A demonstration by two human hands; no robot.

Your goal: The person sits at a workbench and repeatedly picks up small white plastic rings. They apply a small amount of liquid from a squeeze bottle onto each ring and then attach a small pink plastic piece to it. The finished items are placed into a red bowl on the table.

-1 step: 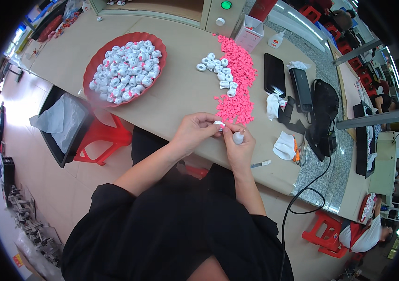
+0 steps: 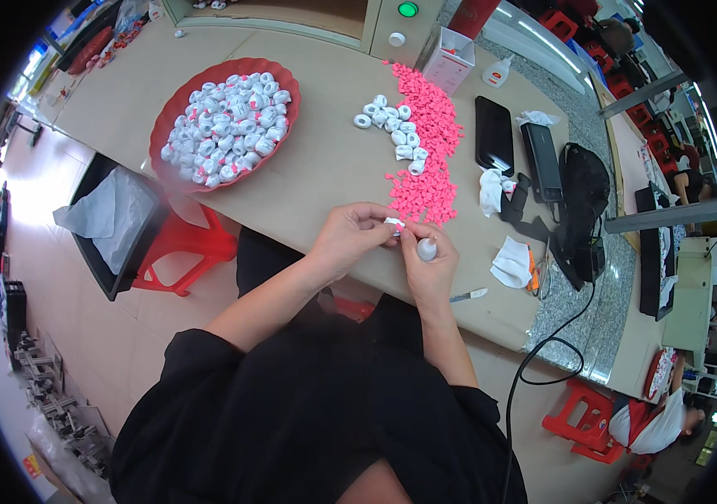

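My left hand [image 2: 348,237] pinches a small white piece [image 2: 394,224] with a pink part on it, close to the table's front edge. My right hand [image 2: 431,267] is closed round a small white squeeze bottle [image 2: 427,249], its thumb and fingertip meeting the same piece. Just beyond my hands spreads a long heap of small pink pieces [image 2: 426,118]. Several white ring-shaped pieces [image 2: 392,124] lie along its left side. A red scalloped tray [image 2: 159,118] at the far left holds many white pieces with pink parts.
On the right lie a black phone [image 2: 493,134], a dark power bank [image 2: 541,160], a black bag [image 2: 584,181], crumpled tissue [image 2: 511,262] and a small blade tool [image 2: 469,295]. A white box [image 2: 448,60] stands behind. A black bin [image 2: 106,244] sits on a red stool [image 2: 195,248], left.
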